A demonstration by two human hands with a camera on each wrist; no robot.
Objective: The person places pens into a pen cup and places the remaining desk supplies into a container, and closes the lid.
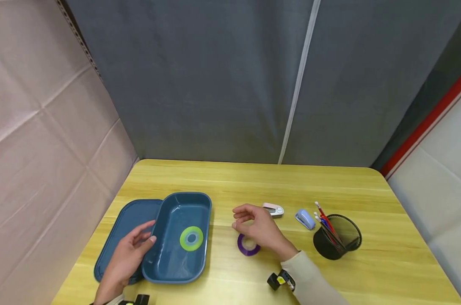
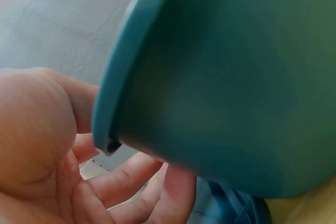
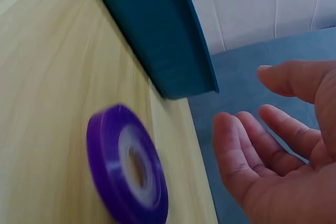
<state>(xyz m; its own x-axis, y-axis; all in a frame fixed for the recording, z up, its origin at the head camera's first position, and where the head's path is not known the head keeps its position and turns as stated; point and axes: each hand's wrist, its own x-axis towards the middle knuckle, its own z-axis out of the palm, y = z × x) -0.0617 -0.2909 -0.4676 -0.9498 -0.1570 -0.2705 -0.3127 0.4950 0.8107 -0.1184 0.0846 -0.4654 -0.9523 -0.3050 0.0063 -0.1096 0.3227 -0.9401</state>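
My left hand [image 1: 128,253] is beside the left rim of a blue rectangular box [image 1: 174,267], thumb and fingertips right at the edge. In the left wrist view its fingers [image 2: 126,179], loosely bent, overlap the box wall, and the thumb tip is hidden behind the rim. A green tape roll [image 1: 185,246] lies flat inside the box. My right hand [image 1: 258,226] hovers over the table with nothing between its loosely curved fingers. Just below it lies a purple tape roll [image 1: 242,250], also seen in the right wrist view [image 3: 105,166].
A blue lid [image 1: 120,239] lies partly under the box on the left. Behind the right hand is a pale pink and white stapler [image 1: 277,210]; a small blue stapler [image 1: 305,219] lies further right. Beside it, a black mesh pen holder [image 1: 325,248] contains several pencils and pens.
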